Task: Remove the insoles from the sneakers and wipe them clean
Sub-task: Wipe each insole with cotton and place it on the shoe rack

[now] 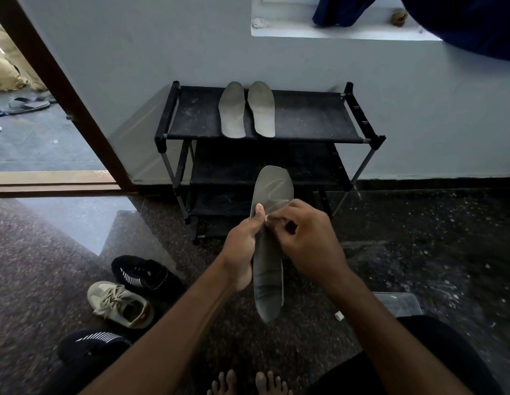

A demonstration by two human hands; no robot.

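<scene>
Two insoles (246, 109) lay on the far shoe rack (305, 121); sneakers (120, 305) sat near left. The left hand (242, 246) gripped a third insole (269, 269) mid-length, the right hand (307, 240) pinching a white wipe (267, 219) against it. It looked light and bendy, best supported from behind.

Black shoe rack (305, 121) against the wall (162, 52), blue cloth (461, 21) above, sandal (28, 105) far left

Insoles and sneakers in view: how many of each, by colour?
Grey insoles: 3
Black sneakers: 2
Beige sneaker: 1
Total: 6
</scene>
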